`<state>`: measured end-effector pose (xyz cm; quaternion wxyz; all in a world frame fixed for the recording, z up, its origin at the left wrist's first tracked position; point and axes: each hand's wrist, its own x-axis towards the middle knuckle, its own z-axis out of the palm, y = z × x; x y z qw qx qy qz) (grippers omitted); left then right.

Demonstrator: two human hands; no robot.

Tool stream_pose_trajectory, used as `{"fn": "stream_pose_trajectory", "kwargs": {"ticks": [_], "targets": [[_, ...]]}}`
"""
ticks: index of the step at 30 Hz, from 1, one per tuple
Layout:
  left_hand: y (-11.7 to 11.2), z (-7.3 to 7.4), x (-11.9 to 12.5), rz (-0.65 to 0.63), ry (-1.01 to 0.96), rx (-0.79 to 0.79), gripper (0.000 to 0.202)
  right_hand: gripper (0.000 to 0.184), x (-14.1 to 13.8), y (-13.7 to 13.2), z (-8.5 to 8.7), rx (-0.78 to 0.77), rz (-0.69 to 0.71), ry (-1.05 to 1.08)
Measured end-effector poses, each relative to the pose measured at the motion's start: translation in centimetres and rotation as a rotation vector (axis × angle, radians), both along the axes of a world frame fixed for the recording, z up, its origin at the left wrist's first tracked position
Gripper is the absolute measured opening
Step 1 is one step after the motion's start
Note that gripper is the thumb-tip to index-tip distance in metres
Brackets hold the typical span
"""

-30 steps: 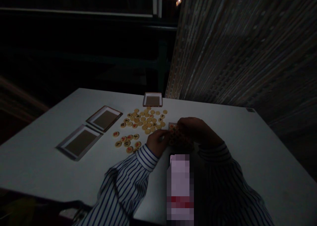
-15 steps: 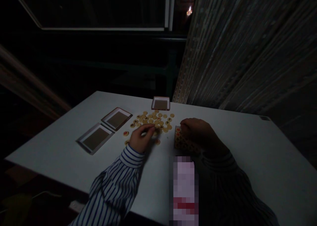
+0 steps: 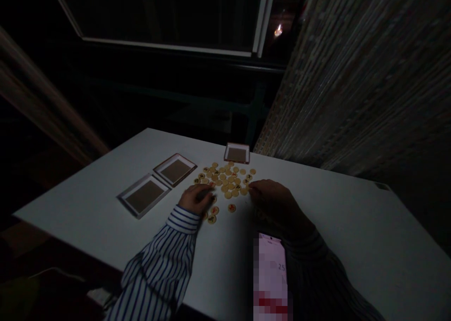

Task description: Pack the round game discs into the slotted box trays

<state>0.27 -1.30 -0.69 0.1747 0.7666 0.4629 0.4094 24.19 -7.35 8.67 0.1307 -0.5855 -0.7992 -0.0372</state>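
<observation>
Several round tan game pieces (image 3: 225,178) with red or black marks lie scattered on a white table (image 3: 88,203). My left hand (image 3: 195,198) rests over the near-left pieces, fingers curled down on them; what it grips is hidden. My right hand (image 3: 271,199) lies just right of the pile, fingers bent toward the pieces, covering a small box that barely shows. A few loose pieces (image 3: 213,213) sit near my left wrist. Both sleeves are striped.
Two flat open trays (image 3: 144,196) (image 3: 175,169) lie at the left, and a small box (image 3: 237,153) stands behind the pile. A phone (image 3: 270,274) lies near the front edge. A dark window and a woven wall stand behind.
My left hand moved left from the small box to the pieces and now rests on them. My right hand lowered over the box. The view shifted upward.
</observation>
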Motion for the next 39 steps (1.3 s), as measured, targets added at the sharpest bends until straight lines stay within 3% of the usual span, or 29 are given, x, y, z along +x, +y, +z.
{"fn": "stream_pose_trajectory", "kwargs": {"ticks": [10, 15, 20, 29, 39], "targets": [[0.1, -0.8, -0.9, -0.031, 0.110, -0.013, 0.025, 0.027, -2.8, 0.9, -0.7, -0.039, 0.178, 0.004], [0.3, -1.5, -0.6, -0.118, 0.175, 0.007, 0.026, 0.024, -2.9, 0.6, -1.1, -0.063, 0.185, -0.021], [0.3, -2.0, -0.2, -0.125, 0.222, 0.047, 0.026, 0.026, -2.5, 0.4, -1.7, -0.104, 0.179, -0.046], [1.0, -2.4, -0.4, -0.174, 0.308, -0.016, 0.028, 0.027, -2.1, 0.6, -1.8, -0.121, 0.167, -0.036], [0.6, -1.2, -0.2, -0.090, 0.206, 0.086, 0.026, 0.026, -2.0, 0.6, -1.8, -0.112, 0.180, -0.027]]}}
